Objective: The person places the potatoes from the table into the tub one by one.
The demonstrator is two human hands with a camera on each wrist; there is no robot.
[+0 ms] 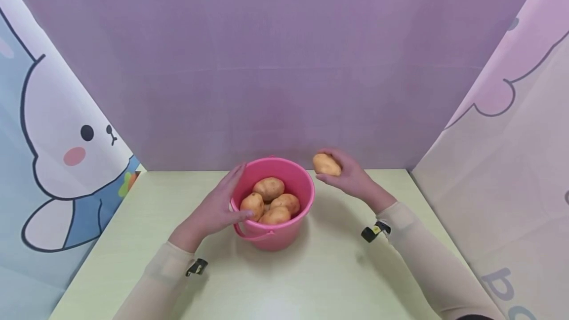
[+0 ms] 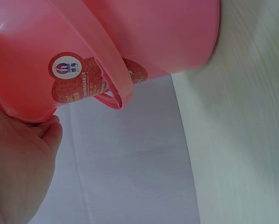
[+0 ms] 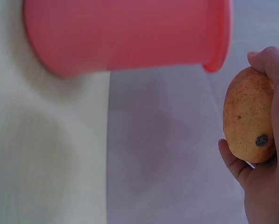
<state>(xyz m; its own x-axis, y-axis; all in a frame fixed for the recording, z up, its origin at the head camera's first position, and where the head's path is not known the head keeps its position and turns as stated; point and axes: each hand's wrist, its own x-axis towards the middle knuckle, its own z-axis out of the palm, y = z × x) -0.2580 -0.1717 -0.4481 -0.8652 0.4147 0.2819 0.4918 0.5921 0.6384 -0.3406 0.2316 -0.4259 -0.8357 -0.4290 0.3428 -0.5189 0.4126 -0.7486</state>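
Observation:
In the head view a pink plastic bucket [image 1: 284, 236] stands upright on the table, with several potatoes [image 1: 269, 188] inside. My left hand [image 1: 217, 207] holds the bucket's left rim, its thumb over the near edge. The left wrist view has this hand [image 2: 20, 163] right at the rim, some fingers hidden behind it. To the right of the bucket, my right hand [image 1: 348, 174] grips another potato [image 1: 326, 164], raised near rim height. A dark spot marks that potato [image 3: 249, 116] in the right wrist view, where thumb and fingers wrap its sides.
The bucket's handle [image 2: 109, 56] hangs down its near side, across a red label [image 2: 78, 79]. A pale wooden table [image 1: 320, 280] lies below. A purple panel [image 1: 284, 73] rises behind, with printed panels at left [image 1: 58, 162] and right [image 1: 511, 172].

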